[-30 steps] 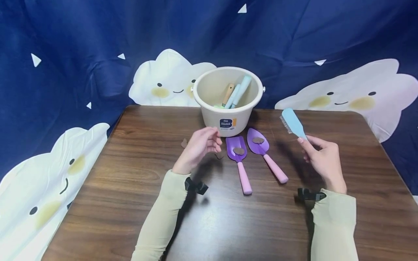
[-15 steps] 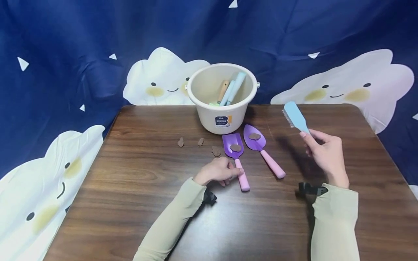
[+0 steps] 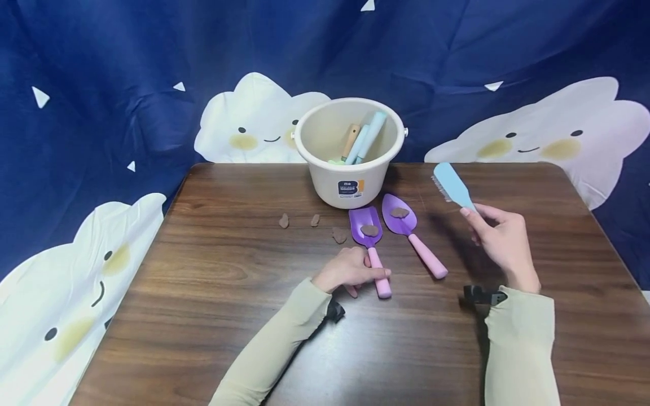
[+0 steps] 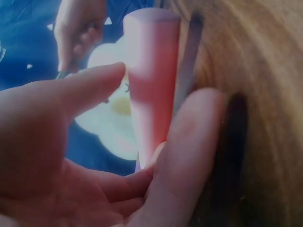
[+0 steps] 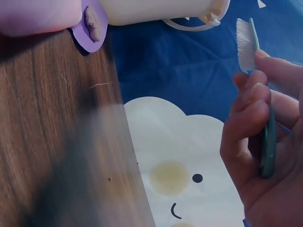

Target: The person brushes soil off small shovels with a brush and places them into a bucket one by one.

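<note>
1. While the right hand point(image 3: 501, 245) holds a light-blue brush point(image 3: 453, 185) above the wooden table point(image 3: 218, 316), the left hand point(image 3: 347, 268) has its fingers curled around the pink handle point(image 4: 152, 52) of the square-bladed hand shovel point(image 3: 368, 241); how firmly it grips, I cannot tell.
2. The shovel lies just in front of the cream bucket point(image 3: 325, 180), to the left of the pointed trowel point(image 3: 406, 225), with a brown flake point(image 3: 369, 230) resting on its purple blade.
3. The step in hand looks like taking hold of the shovel. The next move seems to call for a secure pinch and a level blade, since tilting could slide the flake off.
4. The shovel's long axis runs mostly away from the person: its blade points toward the bucket, slightly leftward, and its handle end faces back toward the person, slightly rightward.
5. The brush's long axis slants forward and left from the right hand, its head at the far end and its bristles point(image 5: 244, 45) facing left in the head view.
</note>
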The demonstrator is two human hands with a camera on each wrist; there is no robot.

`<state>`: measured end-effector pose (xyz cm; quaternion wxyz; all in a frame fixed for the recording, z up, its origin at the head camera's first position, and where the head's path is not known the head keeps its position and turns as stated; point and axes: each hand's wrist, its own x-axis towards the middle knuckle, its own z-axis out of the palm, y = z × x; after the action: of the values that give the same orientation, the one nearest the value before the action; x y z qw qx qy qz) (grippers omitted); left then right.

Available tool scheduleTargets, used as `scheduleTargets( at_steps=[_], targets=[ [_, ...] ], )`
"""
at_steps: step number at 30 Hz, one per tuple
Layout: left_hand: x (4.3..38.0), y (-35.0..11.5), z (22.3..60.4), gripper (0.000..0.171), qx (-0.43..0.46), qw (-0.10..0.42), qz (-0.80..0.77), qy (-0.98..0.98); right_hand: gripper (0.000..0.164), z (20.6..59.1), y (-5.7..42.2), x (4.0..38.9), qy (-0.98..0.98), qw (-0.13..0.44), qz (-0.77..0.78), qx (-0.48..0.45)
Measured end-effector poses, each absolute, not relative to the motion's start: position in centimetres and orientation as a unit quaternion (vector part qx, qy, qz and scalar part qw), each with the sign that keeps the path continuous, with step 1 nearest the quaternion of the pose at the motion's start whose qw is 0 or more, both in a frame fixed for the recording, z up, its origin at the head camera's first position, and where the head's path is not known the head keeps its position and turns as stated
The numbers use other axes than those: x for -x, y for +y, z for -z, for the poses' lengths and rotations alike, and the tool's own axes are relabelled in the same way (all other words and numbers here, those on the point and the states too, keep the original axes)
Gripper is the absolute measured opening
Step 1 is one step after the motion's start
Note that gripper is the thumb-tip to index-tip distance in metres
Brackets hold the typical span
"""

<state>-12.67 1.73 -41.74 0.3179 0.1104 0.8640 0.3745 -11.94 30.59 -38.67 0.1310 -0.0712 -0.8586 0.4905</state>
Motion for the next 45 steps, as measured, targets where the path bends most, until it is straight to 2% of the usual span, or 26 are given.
scheduleTargets(
  at_steps=[6,14,19,25,33,45],
  targets=[
    [12.8,1.8,41.9,0.033,-0.095,0.322,-0.39,0.857,0.031,38.5,30.1,12.0,-0.873,0.122,-0.47,0.045],
    [13.6,0.9,42.3,0.018,-0.047,0.386,-0.511,0.766,0.034,38.4,29.6,11.9,-0.878,0.117,-0.462,0.031],
    [14.1,0.5,43.1,0.014,-0.03,0.437,-0.58,0.687,0.033,38.5,29.5,12.0,-0.876,0.114,-0.467,0.027],
    [14.3,-0.5,43.3,0.009,-0.043,0.477,-0.603,0.638,0.035,38.3,29.1,12.0,-0.875,0.105,-0.472,0.019],
    [13.2,-1.6,41.7,0.012,-0.081,0.494,-0.619,0.605,0.037,37.3,27.7,11.4,-0.888,0.072,-0.455,-0.009],
    [12.1,-1.6,40.7,0.025,-0.078,0.491,-0.659,0.565,0.029,36.7,24.9,11.0,-0.914,0.0,-0.381,-0.137]
  ],
)
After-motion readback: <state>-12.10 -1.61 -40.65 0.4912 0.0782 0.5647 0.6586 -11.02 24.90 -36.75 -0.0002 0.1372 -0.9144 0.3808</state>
